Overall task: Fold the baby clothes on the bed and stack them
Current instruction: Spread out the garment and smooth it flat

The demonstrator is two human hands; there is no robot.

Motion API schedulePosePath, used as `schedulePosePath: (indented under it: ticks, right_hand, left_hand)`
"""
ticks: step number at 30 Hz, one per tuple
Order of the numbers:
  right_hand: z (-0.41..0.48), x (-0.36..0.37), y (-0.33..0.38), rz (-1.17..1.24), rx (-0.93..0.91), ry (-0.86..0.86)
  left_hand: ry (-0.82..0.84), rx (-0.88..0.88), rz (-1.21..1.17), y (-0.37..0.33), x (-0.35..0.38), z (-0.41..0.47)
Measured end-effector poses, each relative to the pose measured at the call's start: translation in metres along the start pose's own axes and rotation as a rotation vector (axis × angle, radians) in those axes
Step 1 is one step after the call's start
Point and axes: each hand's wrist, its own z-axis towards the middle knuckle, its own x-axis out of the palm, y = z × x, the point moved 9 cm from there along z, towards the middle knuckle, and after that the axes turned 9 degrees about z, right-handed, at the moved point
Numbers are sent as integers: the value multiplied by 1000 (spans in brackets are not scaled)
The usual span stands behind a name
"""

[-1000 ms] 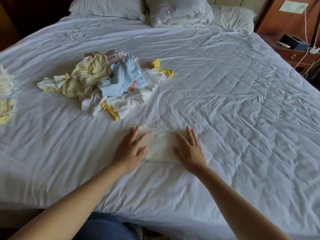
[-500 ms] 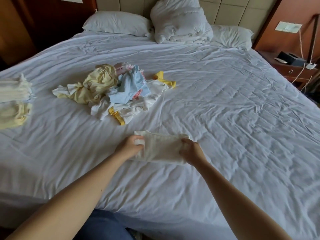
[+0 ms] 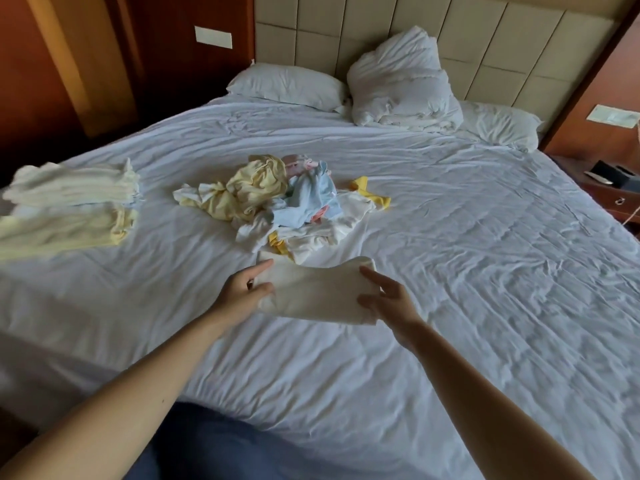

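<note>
A folded cream baby garment (image 3: 317, 292) is lifted a little off the white bed sheet (image 3: 485, 271), held between both hands. My left hand (image 3: 242, 289) pinches its left edge with thumb and fingers. My right hand (image 3: 388, 299) grips its right edge, thumb under and forefinger along the top. Behind it lies a loose heap of unfolded baby clothes (image 3: 277, 199) in yellow, blue, pink and white. A stack of folded cream and yellow clothes (image 3: 72, 206) sits at the bed's left side.
Two pillows (image 3: 287, 84) and a bunched white duvet (image 3: 401, 88) lie against the padded headboard. A wooden nightstand (image 3: 609, 188) with a dark box stands at the far right. My blue-clad knee (image 3: 214, 448) is at the bed's near edge.
Both hands went from pressing flat on the folded garment to gripping its ends and lifting it off the sheet. The view has tilted up, bringing the folded stack at left into sight.
</note>
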Motion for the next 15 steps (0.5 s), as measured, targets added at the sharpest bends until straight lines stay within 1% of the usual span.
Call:
schedulePosePath:
  ticks: [4, 10, 15]
  right_hand:
    - [8, 68, 15, 93, -26, 114]
    - [24, 180, 44, 134, -59, 242]
    - [41, 276, 62, 117, -64, 357]
  left_hand:
    - [-106, -39, -60, 12, -71, -16]
    - [-231, -46, -100, 39, -177, -31]
    - [-343, -49, -75, 69, -263, -31]
